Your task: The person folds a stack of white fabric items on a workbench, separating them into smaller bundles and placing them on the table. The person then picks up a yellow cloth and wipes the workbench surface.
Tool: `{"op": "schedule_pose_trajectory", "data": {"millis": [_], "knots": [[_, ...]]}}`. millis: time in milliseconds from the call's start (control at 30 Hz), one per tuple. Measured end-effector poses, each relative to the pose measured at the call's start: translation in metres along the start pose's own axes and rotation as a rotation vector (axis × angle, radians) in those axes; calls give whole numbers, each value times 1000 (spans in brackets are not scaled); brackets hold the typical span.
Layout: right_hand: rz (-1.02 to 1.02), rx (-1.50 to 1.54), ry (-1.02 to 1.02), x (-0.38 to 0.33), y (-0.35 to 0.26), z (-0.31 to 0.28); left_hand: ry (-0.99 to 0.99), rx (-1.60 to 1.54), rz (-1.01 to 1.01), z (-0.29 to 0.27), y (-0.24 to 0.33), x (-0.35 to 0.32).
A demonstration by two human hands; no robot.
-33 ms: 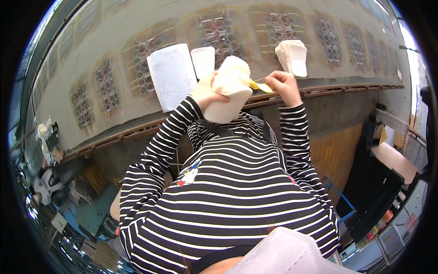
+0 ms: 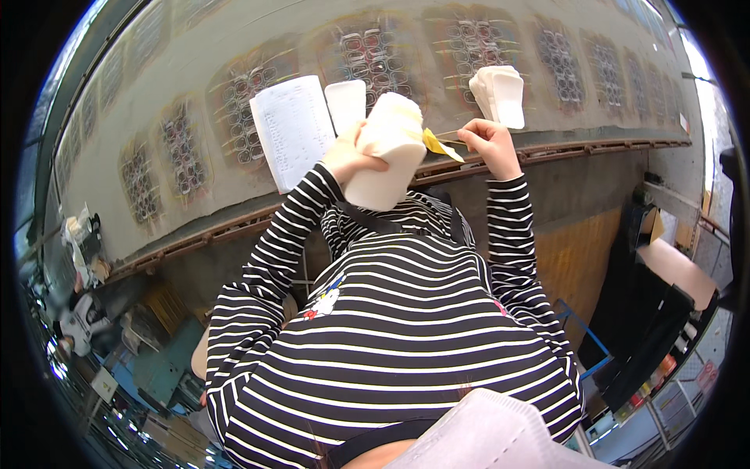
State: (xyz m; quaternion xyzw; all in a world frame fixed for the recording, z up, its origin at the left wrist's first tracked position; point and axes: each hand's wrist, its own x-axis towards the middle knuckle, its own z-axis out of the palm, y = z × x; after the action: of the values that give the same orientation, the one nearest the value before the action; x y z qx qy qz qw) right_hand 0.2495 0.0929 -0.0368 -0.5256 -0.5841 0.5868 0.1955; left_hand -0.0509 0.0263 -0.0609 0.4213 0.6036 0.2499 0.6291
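My left hand (image 2: 348, 156) is wrapped round a thick stack of white rounded pads (image 2: 388, 168), held upright just over the table's near edge. To its right, my right hand (image 2: 495, 148) pinches a thin pale strand (image 2: 447, 132), its fingertips closed together. A yellow strip (image 2: 443, 147) hangs between the stack and that hand, at the strand. Whether the strand is looped round the stack cannot be made out. Behind my left hand, a single white pad or low pile (image 2: 346, 104) lies on the table.
A sheet of paper with handwriting (image 2: 292, 133) lies at the left on the grey table (image 2: 312, 43). Another pile of white pads (image 2: 500, 95) sits at the right. Dark grid-patterned patches cover the surface. A rusty rail (image 2: 566, 150) runs along the near edge.
My right hand has moved slightly right, drawing the strand and yellow strip a little away from the stack. My left hand and the stack have shifted slightly left.
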Motion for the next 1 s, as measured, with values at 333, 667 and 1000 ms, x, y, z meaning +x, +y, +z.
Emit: {"op": "schedule_pose_trajectory", "data": {"millis": [333,667,1000], "knots": [[-147,-277,466,85,92,47,-291,278,-10,-6,-7,50],[26,-327,719,103,94,61,-685,-568,-156,-55,-73,20],[77,-291,536,116,97,37,-295,-809,-350,-23,-70,49]]}}
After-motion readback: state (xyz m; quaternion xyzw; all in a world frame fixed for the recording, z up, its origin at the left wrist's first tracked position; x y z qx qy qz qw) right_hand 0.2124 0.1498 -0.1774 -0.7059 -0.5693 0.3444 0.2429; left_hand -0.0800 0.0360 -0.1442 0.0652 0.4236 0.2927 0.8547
